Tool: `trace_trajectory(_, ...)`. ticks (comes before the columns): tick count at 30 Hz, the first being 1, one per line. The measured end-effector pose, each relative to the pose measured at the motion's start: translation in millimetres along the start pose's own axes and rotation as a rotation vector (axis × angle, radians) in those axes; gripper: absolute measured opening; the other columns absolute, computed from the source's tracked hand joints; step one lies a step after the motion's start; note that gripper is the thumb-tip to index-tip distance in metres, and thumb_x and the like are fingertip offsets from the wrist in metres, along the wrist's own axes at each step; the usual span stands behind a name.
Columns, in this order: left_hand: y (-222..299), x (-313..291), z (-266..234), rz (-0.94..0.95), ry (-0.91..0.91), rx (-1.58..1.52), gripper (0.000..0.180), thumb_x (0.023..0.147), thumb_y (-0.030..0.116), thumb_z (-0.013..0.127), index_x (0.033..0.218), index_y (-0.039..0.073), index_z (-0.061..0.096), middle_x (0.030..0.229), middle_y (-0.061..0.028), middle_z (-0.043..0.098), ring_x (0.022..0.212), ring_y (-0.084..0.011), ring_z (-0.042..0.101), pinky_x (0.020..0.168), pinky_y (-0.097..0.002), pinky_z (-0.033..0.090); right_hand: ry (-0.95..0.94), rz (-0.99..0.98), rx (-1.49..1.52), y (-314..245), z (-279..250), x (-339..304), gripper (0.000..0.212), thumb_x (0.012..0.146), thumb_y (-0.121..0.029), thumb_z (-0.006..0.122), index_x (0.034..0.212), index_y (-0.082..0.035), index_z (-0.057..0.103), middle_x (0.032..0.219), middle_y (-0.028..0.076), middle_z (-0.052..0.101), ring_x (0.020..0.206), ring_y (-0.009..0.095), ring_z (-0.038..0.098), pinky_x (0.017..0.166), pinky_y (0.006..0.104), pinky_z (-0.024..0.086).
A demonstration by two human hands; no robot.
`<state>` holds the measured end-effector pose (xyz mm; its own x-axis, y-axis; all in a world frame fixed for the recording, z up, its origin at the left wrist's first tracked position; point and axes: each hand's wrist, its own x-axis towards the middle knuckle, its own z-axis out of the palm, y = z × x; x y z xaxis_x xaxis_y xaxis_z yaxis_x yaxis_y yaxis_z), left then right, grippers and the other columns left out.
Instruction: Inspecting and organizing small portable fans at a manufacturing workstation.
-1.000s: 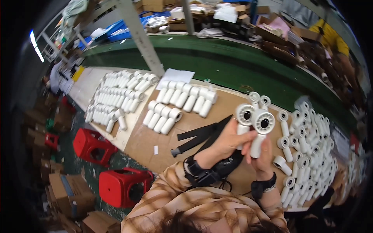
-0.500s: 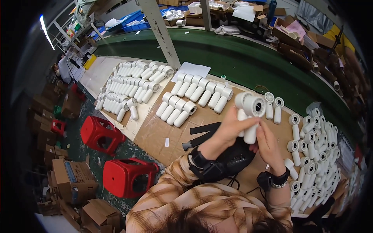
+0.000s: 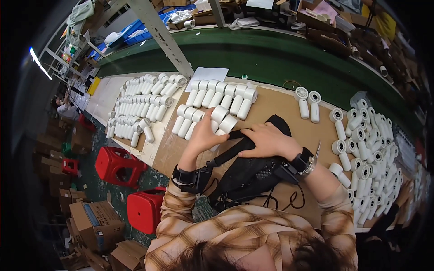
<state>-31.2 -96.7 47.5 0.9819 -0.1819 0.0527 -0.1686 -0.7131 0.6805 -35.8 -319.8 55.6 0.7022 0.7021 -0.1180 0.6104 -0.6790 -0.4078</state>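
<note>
At the near row on the cardboard, my left hand [image 3: 205, 135] is closed around two white handheld fans [image 3: 220, 114], its fingers behind their heads and thumb at the near side. The palm hides most of their handles. My right hand [image 3: 271, 141] is spread palm down just right of these fans, over a black mesh bag [image 3: 253, 176] with straps; whether its fingertips touch the fans I cannot tell. Other white fans [image 3: 184, 126] lie side by side left of my left hand. A farther row of fans [image 3: 221, 94] lies behind them.
Two fans [image 3: 308, 105] lie apart at the right, near a large heap of fans [image 3: 368, 158]. More rows of fans [image 3: 144, 101] cover the left table. Behind runs a green conveyor belt [image 3: 271, 58]. A metal post [image 3: 160, 40] stands at its edge. Red stools [image 3: 147, 210] stand at the left.
Both hands have moved left and down with the two fans, from raised above the cardboard to the end of the near row. My right hand has come away from the handles and spread.
</note>
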Motion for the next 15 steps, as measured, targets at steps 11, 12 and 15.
trace_trajectory(11,-12,2,22,0.036,-0.020,0.027,0.085,0.058,0.026,0.076,0.127,0.001,0.034,0.093,-0.0242,0.060,0.088,-0.0384,0.059,0.076,-0.0407,0.048,-0.267,-0.083,0.052,11,9,33,0.061,0.073,-0.050,0.059,0.116,-0.006,0.054,0.114,0.018,0.050,0.107,0.032,0.050,0.089,0.0369,0.041)
trace_trajectory(12,-10,1,24,0.034,-0.031,0.039,0.085,0.058,0.026,0.076,0.127,0.002,0.034,0.092,-0.0243,0.060,0.088,-0.0388,0.059,0.075,-0.0412,0.048,-0.289,-0.072,0.047,13,9,31,0.059,0.073,-0.049,0.059,0.115,-0.007,0.055,0.116,0.018,0.050,0.106,0.032,0.050,0.089,0.0366,0.041)
trace_trajectory(15,-5,-2,28,-0.041,-0.067,0.076,0.085,0.058,0.025,0.075,0.128,0.001,0.034,0.096,-0.0247,0.060,0.091,-0.0384,0.058,0.078,-0.0398,0.047,-0.329,-0.082,0.045,19,9,26,0.054,0.074,-0.048,0.058,0.112,-0.010,0.058,0.116,0.016,0.052,0.104,0.031,0.052,0.088,0.0364,0.042)
